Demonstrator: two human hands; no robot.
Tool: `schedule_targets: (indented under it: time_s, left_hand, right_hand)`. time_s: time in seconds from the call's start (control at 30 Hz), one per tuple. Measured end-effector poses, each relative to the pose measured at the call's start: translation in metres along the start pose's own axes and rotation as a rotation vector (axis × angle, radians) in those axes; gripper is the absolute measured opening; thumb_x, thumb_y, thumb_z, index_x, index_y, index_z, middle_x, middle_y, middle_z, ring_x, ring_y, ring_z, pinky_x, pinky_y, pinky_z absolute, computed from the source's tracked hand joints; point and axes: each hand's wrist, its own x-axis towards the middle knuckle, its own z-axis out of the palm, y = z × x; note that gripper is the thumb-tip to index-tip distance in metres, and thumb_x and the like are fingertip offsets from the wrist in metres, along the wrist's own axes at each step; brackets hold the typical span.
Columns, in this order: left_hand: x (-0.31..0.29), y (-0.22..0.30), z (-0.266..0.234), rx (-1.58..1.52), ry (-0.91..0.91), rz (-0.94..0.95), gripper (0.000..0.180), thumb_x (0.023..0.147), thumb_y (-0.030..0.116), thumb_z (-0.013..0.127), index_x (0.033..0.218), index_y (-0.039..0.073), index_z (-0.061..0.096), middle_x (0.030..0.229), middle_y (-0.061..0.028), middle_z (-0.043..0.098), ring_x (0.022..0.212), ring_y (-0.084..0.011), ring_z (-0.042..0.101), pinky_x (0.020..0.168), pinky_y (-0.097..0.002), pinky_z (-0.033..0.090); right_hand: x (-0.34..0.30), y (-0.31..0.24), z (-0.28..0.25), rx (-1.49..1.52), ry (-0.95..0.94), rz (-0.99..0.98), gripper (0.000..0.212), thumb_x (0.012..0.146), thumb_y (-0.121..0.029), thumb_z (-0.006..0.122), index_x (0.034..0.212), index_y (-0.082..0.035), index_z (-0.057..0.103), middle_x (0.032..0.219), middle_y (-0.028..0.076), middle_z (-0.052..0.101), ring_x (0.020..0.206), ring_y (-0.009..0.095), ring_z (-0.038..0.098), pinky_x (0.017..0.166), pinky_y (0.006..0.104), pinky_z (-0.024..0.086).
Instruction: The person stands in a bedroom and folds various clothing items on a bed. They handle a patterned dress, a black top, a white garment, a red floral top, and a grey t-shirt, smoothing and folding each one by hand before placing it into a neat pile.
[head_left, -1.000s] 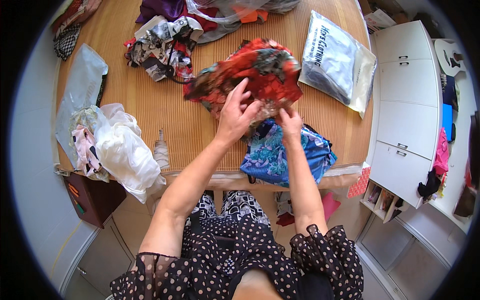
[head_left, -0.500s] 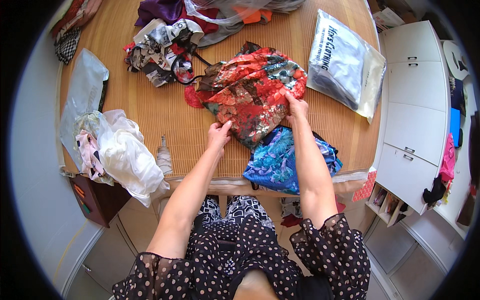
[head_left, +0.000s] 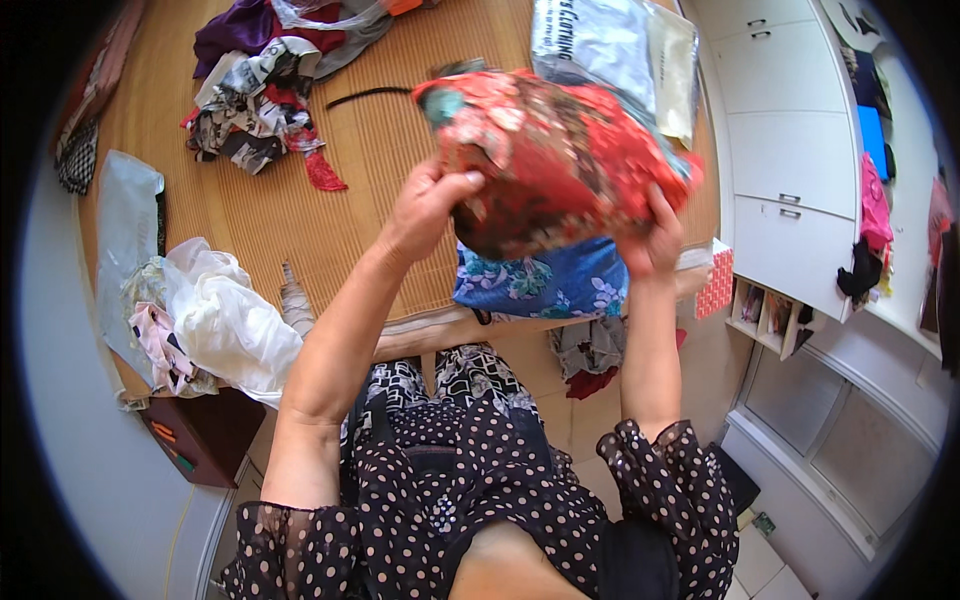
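A red floral garment [head_left: 560, 160], blurred by motion, is held up above the mat-covered bed [head_left: 370, 225]. My left hand [head_left: 425, 210] pinches its left edge, thumb on top. Its right edge is gripped by my right hand [head_left: 655, 232], with the thumb on the front and the other fingers partly hidden. From the garment's upper left a thin black strap [head_left: 370, 94] runs across the mat. Below it, at the bed's near edge, lies a blue floral garment [head_left: 550, 282], partly covered from sight.
A black, white and red printed cloth [head_left: 255, 105] lies at the far left, by purple and grey clothes [head_left: 235, 35]. White plastic bags [head_left: 235, 310] sit at the left edge. Packaged clothing [head_left: 610, 50] lies far right, with white cabinets [head_left: 790, 150] beyond. Grey cloth [head_left: 588, 348] is below the bed edge.
Both hands have lifted the red floral garment off the mat, closer to me, and stretched it wider. The view has shifted, so the bed's other things appear further up and left.
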Motion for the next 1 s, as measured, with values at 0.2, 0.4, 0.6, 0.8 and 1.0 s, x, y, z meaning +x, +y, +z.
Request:
schedule_targets:
  time_s: [0.2,0.4,0.6,0.8,1.0]
  left_hand:
    - [-0.031,-0.048,0.039,0.113,-0.298,-0.223,0.029,0.079,0.006,0.048,0.108,0.004,0.050,0.099,0.0004,0.055,0.088,-0.0094,0.050,0.078,-0.0231,0.041]
    - [-0.030,-0.186,-0.064,0.524,0.149,-0.455,0.021,0.078,0.012,0.052,0.096,0.003,0.058,0.084,-0.0029,0.059,0.075,-0.0084,0.054,0.066,-0.0239,0.045]
    - [-0.030,-0.174,-0.056,0.738,0.145,-0.250,0.024,0.082,0.021,0.052,0.094,0.002,0.057,0.079,-0.0056,0.059,0.075,-0.0136,0.055,0.068,-0.0300,0.045]
    - [-0.028,-0.179,-0.090,0.716,0.502,-0.032,0.019,0.085,0.017,0.048,0.096,0.005,0.059,0.083,-0.0051,0.059,0.078,-0.0132,0.055,0.071,-0.0261,0.045]
    - [0.068,-0.133,-0.006,1.047,0.231,0.202,0.020,0.082,0.019,0.051,0.091,0.003,0.061,0.084,-0.0148,0.059,0.082,-0.0278,0.057,0.073,-0.0331,0.045]
  right_hand:
    - [-0.129,0.003,-0.101,0.054,0.126,-0.055,0.041,0.080,-0.013,0.054,0.119,-0.006,0.044,0.117,0.008,0.052,0.103,0.025,0.051,0.087,0.0420,0.042]
    - [-0.115,0.093,-0.225,-0.214,0.624,0.368,0.029,0.076,-0.009,0.062,0.103,-0.010,0.054,0.099,0.003,0.059,0.093,0.022,0.053,0.083,0.0451,0.039]
    - [-0.132,0.079,-0.225,-1.074,0.907,-0.420,0.023,0.071,0.001,0.062,0.092,0.000,0.055,0.082,0.005,0.056,0.072,0.013,0.053,0.068,0.0260,0.046]
    - [-0.042,0.090,-0.125,-1.865,-0.169,-0.034,0.032,0.063,-0.027,0.069,0.083,-0.004,0.058,0.080,0.012,0.059,0.078,0.027,0.058,0.067,0.0376,0.045]
    - [-0.005,0.115,-0.140,-2.059,-0.104,0.389,0.050,0.055,-0.032,0.073,0.090,-0.001,0.056,0.090,0.020,0.060,0.087,0.035,0.057,0.073,0.0429,0.046]
